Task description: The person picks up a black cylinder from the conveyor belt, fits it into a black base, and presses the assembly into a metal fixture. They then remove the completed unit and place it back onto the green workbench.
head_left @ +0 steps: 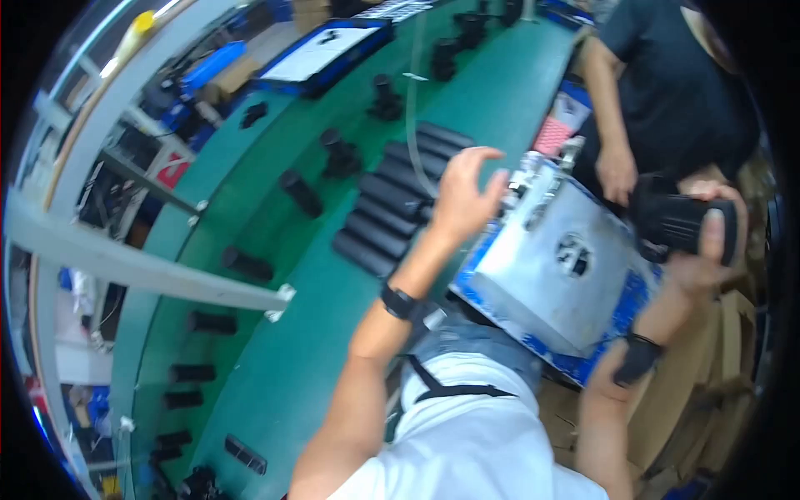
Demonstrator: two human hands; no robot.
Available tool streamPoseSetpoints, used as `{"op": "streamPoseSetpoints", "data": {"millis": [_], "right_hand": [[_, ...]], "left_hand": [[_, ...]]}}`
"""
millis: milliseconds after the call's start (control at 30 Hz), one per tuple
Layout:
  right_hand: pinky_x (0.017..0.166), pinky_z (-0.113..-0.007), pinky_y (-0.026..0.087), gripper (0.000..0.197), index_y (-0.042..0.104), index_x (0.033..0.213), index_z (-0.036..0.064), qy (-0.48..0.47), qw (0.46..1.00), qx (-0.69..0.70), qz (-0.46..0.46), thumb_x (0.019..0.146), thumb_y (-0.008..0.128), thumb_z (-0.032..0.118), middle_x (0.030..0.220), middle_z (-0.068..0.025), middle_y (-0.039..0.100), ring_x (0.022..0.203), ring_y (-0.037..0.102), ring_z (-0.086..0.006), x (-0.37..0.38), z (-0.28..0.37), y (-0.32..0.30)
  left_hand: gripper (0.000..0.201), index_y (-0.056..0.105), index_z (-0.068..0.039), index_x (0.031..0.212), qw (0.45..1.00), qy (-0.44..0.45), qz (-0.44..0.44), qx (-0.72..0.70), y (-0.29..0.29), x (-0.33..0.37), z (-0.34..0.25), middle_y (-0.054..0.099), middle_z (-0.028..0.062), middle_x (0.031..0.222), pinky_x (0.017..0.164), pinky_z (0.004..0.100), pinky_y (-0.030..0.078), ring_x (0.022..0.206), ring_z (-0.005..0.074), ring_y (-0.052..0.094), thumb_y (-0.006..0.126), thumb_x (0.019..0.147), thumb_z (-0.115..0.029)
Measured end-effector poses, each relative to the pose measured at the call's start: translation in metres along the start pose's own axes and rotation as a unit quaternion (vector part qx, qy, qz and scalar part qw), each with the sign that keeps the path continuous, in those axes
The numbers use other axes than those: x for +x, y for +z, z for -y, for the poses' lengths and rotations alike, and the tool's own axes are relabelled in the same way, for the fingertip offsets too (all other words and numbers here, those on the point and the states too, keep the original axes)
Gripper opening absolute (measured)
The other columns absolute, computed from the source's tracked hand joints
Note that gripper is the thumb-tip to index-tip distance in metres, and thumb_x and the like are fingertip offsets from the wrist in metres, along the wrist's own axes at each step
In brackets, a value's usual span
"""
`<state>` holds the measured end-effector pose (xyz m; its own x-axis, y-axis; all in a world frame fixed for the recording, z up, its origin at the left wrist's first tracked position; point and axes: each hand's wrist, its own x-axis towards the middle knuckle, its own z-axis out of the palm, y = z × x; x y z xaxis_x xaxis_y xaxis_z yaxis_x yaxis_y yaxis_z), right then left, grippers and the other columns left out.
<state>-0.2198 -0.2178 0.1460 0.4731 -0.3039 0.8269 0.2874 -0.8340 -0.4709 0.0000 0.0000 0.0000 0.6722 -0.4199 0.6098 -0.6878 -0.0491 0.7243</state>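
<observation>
My left hand [467,193] hovers between a row of black cylinders [367,233] and a silver metal block [533,275], fingers apart and nothing in them. On the right, my right hand [710,237] grips a black cylindrical part [671,221], held tilted beside the block's far right corner. The block has a dark round mark [573,254] on top and metal clamp fittings [533,187] along its far left edge. It rests on a blue, worn surface [567,367].
A co-worker's hand [617,172] hangs close to the black part. More black parts [337,154] stand along the green bench [308,333]. A white frame bar [167,267] crosses at left, a blue-rimmed tray [321,58] lies behind, cardboard [692,375] at right.
</observation>
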Motion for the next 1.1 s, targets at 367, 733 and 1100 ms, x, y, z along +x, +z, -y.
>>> {"op": "streamPoseSetpoints", "data": {"millis": [367, 733, 1100], "right_hand": [[0.103, -0.039, 0.037, 0.084, 0.044, 0.132, -0.0016, 0.186, 0.914, 0.263, 0.246, 0.065, 0.082, 0.034, 0.132, -0.0174, 0.049, 0.124, 0.047, -0.0279, -0.149, 0.046, 0.125], [0.06, -0.021, 0.049, 0.01, 0.057, 0.096, -0.0022, 0.467, 0.869, 0.158, 0.039, 0.087, 0.061, 0.002, 0.08, -0.0071, 0.064, 0.069, 0.062, -0.0099, -0.242, -0.042, 0.038], [0.054, -0.02, 0.043, 0.009, 0.062, 0.087, 0.001, 0.358, 0.923, -0.072, 0.118, 0.083, 0.065, 0.008, 0.068, -0.0017, 0.063, 0.06, 0.057, -0.0063, -0.244, -0.049, 0.059]], "left_hand": [[0.068, 0.053, -0.002, 0.121, 0.987, -0.134, 0.067, 0.057, -0.086, -0.108, -0.05, 0.061, 0.0185, 0.111, 0.084, 0.0446, 0.049, 0.098, 0.0344, 0.062, 0.081, 0.067, -0.034], [0.067, 0.044, 0.0, 0.126, 0.878, -0.233, -0.333, 0.254, -0.228, -0.104, 0.163, 0.06, 0.0215, 0.11, 0.091, 0.0431, 0.044, 0.103, 0.0376, 0.059, 0.079, 0.071, -0.018], [0.059, 0.045, -0.004, 0.127, 0.848, -0.246, -0.33, 0.334, -0.226, -0.097, 0.204, 0.048, 0.0189, 0.128, 0.1, 0.0453, 0.038, 0.121, 0.0381, 0.046, 0.072, 0.074, -0.01]]}}
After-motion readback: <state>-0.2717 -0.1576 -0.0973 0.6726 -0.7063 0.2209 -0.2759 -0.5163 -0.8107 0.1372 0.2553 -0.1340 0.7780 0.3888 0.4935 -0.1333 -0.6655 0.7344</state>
